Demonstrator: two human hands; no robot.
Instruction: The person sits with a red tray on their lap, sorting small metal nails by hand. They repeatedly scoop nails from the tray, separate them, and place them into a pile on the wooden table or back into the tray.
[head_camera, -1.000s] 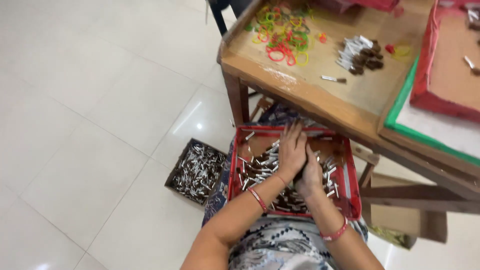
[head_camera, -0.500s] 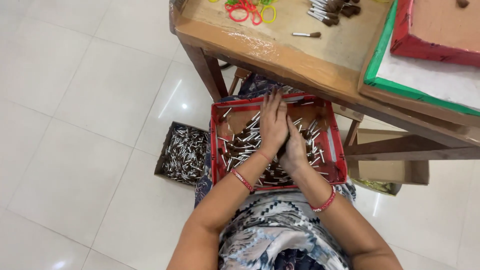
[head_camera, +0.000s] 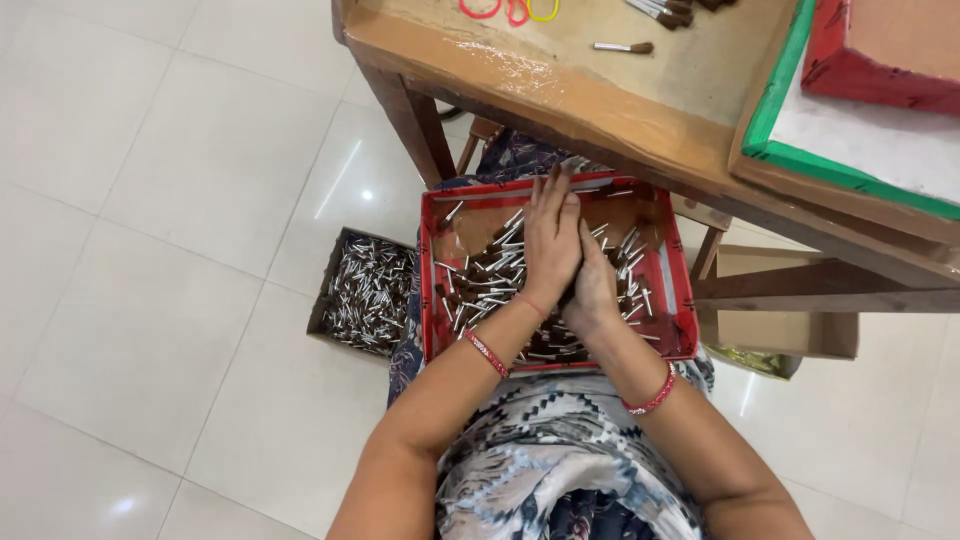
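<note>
Red-walled tray (head_camera: 680, 300) sits on the person's lap, full of small brown sticks with silver ends (head_camera: 490, 280). Both hands are in it now, closer together than a second ago: the left hand (head_camera: 551, 240) lies flat, fingers straight and together, pressing on the heap, while the right hand (head_camera: 594, 290) tucks beside and partly under it, fingers hidden, so its grip cannot be told. It reads as gathering the sticks into a bunch. Left on the floor, a cardboard box (head_camera: 366, 292) holds more sticks. Far off, the wooden bench (head_camera: 560, 80) overhangs the tray's far edge, crowding the hands; an empty-looking carton (head_camera: 780, 325) sits right.
</note>
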